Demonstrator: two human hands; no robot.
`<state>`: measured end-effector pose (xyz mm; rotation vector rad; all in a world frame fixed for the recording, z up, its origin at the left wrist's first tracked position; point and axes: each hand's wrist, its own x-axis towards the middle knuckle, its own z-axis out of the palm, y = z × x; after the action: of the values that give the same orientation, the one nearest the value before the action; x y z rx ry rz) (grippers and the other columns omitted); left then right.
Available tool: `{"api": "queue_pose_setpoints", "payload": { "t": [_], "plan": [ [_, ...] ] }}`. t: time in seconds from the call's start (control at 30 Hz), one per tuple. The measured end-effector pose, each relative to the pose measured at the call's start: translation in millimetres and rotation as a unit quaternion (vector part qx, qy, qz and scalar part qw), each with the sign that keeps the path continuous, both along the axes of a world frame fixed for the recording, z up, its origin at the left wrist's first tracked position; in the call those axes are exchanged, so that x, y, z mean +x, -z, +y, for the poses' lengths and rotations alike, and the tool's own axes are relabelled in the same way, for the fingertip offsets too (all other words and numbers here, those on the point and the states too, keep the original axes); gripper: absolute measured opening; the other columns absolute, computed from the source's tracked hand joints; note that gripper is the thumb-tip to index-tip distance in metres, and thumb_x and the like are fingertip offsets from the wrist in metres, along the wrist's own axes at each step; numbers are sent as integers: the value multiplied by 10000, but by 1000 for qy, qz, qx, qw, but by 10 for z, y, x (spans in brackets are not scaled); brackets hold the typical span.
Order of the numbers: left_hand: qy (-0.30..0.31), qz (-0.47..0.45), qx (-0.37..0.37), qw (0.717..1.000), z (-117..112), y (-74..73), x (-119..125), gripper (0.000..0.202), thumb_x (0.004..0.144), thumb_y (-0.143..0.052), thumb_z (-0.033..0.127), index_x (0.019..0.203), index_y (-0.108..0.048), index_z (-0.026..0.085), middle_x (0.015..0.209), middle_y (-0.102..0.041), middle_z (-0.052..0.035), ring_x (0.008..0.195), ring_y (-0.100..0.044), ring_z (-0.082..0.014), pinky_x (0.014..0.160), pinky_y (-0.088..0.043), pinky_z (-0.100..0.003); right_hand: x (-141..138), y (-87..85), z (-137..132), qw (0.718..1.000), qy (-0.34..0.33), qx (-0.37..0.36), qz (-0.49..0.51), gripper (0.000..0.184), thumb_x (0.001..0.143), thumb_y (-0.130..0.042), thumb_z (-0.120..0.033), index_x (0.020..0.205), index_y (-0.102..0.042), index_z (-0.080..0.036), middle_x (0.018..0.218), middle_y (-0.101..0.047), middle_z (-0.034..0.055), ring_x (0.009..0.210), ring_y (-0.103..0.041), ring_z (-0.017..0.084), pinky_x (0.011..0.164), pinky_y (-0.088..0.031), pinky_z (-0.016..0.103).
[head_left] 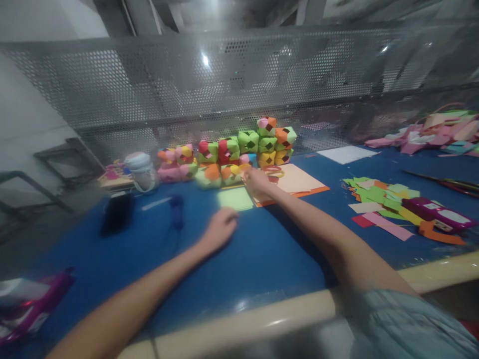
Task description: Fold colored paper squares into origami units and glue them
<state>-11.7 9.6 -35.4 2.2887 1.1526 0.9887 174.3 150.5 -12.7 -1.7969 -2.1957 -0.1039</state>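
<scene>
— Where were the paper cubes [239, 154]?
— On the table [262, 259], behind the paper sheet [235, 199].
— And the scraps [381, 199]?
— Right of the sheet. The phone [118, 213] lay left of it.

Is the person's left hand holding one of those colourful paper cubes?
No, the left hand rests on the blue table near a green sheet, well short of the paper cubes.

Perforated metal screen [239, 80] behind blue table [262, 249]

Matt paper, shiny steel at my bench

Folded paper cubes [239, 154] look matt beneath the perforated metal screen [239, 85]; before them, my blue table [262, 259] is smooth, faintly glossy.
</scene>
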Motion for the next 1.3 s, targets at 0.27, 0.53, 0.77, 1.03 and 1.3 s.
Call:
{"api": "queue_pose_setpoints", "payload": {
  "t": [0.27,0.53,0.77,1.03,1.3],
  "plan": [
    [-3,-31,-15,999,-5,-15,20,173,734,-441,66,775,-575,166,864,-598,-38,792,-568,-140,753,-469,-291,42,-128,-315,998,-62,22,1,294,903,-343,-177,1050,-578,-79,1071,-609,188,943,-569,229,732,-383,280],
    [-83,-105,-105,985,73,-35,-7,143,707,-489,140,780,-607,175,760,-627,-20,706,-594,-141,691,-484,-287,-87,84,-861,959,-281,-24,-32,224,881,-484,-300,818,-626,-138,879,-655,91,778,-551,152,674,-325,241],
    [-143,-187,-222,946,104,-122,-70,151,639,-519,122,756,-605,163,622,-631,-4,565,-578,-115,582,-474,-249,-101,210,-901,968,-251,-6,22,170,831,-471,-102,814,-640,-110,838,-664,120,731,-554,163,618,-309,249],
    [-156,-233,-246,928,115,-111,-174,126,638,-491,120,734,-570,142,646,-612,-30,593,-610,-127,572,-497,-256,-51,212,-844,970,-172,22,170,228,854,-424,-152,828,-647,-112,785,-665,63,689,-556,123,636,-384,210],
    [-154,-187,-194,951,128,-109,-113,130,646,-522,139,750,-598,150,680,-620,-24,631,-585,-137,662,-497,-306,-32,278,-850,950,-223,-1,219,166,765,-596,-232,636,-632,-134,654,-608,17,617,-484,106,614,-343,219]
  ]
}}
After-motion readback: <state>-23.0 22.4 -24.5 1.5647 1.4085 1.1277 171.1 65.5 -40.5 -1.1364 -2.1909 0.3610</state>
